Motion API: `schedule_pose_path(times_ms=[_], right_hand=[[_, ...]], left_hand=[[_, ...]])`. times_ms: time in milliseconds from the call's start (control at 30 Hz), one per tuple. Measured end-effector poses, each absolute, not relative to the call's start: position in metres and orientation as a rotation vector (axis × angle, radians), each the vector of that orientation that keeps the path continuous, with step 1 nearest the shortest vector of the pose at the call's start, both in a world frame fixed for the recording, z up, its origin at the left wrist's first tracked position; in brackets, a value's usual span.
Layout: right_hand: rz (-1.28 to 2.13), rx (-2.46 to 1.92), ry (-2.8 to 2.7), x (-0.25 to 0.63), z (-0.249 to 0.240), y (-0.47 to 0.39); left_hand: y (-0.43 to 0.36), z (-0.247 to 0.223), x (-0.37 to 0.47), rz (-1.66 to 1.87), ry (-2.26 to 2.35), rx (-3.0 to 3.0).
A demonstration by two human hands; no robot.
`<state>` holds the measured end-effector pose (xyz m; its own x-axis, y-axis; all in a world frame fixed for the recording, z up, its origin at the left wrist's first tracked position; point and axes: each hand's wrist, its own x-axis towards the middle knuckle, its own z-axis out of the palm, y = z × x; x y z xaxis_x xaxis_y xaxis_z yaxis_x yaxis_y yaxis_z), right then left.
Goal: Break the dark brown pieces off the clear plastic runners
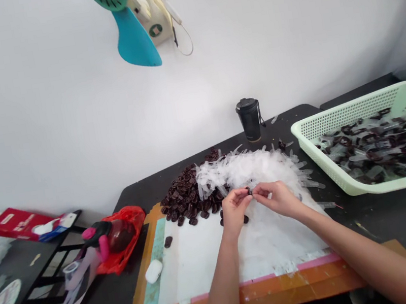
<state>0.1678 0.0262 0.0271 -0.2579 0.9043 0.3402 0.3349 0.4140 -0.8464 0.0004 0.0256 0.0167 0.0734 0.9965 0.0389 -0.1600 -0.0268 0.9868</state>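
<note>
My left hand (pixel 234 208) pinches a small dark brown piece (pixel 248 190) between thumb and fingertips. From the other side, the closed fingertips of my right hand (pixel 276 197) meet at the same piece; its exact kind is too small to tell. Behind and left of my hands lies a heap of dark brown, flat, rounded pieces (pixel 184 193). A pile of thin translucent plastic strips (pixel 255 167) spreads just beyond my fingers. A few brown pieces lie by my left hand, partly hidden by it. White sheeting (pixel 200 260) covers the table beneath.
At right stands a pale green perforated basket (pixel 319 167) holding many brown pieces with strips. A black lidded cup (pixel 249 119) is at the back. Leftward are a white rounded case (pixel 153 271), a red plastic tray (pixel 136 216) with a bottle, and a wall fan (pixel 137 39) above.
</note>
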Motion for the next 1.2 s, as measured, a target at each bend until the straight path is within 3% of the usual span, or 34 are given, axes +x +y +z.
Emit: schedule_pose_path(times_ms=[600, 1200], right_hand=[[0.911, -1.122, -1.456, 0.163, 0.020, 0.025], [0.895, -1.114, -1.509, 0.161, 0.025, 0.020]], left_hand=[[0.028, 0.010, 0.011, 1.334, 0.991, 1.025], [0.028, 0.008, 0.010, 1.321, 0.953, 1.030]])
